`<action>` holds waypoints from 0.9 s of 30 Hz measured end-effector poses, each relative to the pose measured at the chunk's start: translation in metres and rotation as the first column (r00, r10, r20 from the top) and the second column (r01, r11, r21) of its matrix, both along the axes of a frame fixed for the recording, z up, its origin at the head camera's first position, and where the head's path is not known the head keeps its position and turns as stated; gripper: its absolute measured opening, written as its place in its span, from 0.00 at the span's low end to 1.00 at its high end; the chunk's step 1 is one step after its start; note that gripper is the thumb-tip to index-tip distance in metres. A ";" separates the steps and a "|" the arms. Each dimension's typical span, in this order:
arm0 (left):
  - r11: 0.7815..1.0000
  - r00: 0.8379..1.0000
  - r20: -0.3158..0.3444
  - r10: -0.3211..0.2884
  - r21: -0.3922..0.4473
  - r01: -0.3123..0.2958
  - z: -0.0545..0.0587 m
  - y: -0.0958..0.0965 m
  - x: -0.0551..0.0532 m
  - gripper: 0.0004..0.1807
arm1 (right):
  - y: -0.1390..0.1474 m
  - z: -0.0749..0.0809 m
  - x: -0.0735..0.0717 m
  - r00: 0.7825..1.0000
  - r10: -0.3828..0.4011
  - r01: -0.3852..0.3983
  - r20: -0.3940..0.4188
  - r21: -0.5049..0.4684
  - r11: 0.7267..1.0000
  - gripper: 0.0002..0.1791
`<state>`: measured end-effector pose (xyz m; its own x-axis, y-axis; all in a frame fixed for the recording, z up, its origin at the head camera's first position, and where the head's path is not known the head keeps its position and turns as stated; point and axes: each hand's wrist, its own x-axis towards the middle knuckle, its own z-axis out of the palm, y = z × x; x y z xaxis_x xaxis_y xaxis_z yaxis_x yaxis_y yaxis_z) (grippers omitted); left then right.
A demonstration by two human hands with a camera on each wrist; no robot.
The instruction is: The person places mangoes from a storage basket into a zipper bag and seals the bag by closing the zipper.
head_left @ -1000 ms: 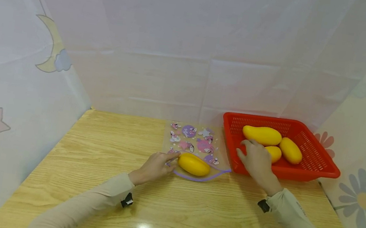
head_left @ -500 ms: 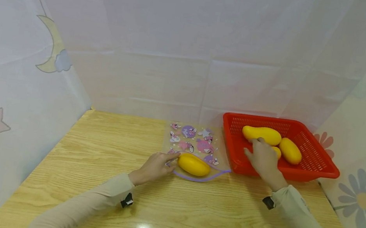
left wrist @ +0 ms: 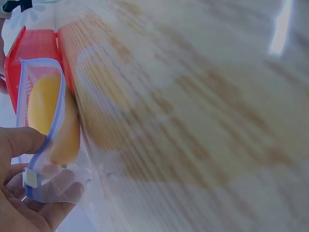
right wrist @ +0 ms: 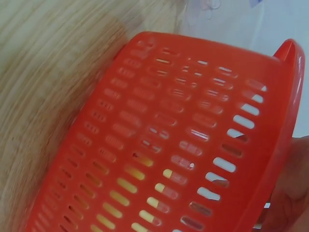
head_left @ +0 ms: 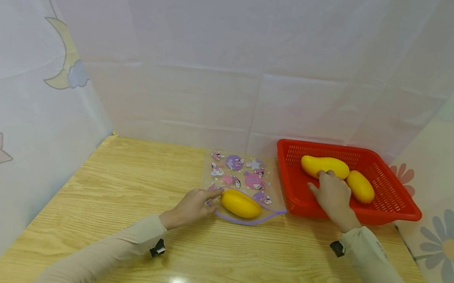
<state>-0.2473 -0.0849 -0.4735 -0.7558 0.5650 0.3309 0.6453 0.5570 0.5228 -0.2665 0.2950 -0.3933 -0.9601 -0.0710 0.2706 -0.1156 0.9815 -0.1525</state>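
On the table a clear zip bag (head_left: 217, 159) with cartoon prints and a purple-edged mouth lies with a yellow mango (head_left: 240, 204) inside its opening. My left hand (head_left: 190, 208) holds the bag's left edge. In the left wrist view the thumb (left wrist: 26, 141) lies over the purple rim near a white slider (left wrist: 30, 178), other fingers behind the film. My right hand (head_left: 332, 196) reaches down into the red basket (head_left: 387, 218), over the spot of a mango it now hides. The basket wall (right wrist: 159, 111) covers most of that hand in the right wrist view, so its grip cannot be made out.
Two more mangoes lie in the basket, a long one (head_left: 323, 166) at the back and another mango (head_left: 361, 187) to the right. A printed white sheet (head_left: 184, 105) stands behind the wooden table (head_left: 139, 167). The basket stands right of the bag.
My right hand has shifted rightward inside the basket and now covers the front mango, which was partly visible before. The left hand, the bag and its mango have stayed put.
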 end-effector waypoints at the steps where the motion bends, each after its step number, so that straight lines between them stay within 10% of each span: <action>1: 1.000 1.000 0.001 -0.001 0.000 0.001 0.000 0.000 0.000 0.27 | 0.001 0.000 -0.001 1.000 -0.005 0.005 0.009 -0.002 1.000 0.23; 27: 1.000 1.000 0.004 0.011 -0.006 -0.011 0.000 0.000 -0.001 0.27 | 0.031 -0.001 -0.013 0.970 -0.065 0.063 0.234 0.016 0.998 0.24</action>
<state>-0.2481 -0.0844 -0.4737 -0.7635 0.5584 0.3244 0.6368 0.5674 0.5220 -0.2791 0.3263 -0.3939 -0.9993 -0.0087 0.0371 -0.0145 0.9871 -0.1594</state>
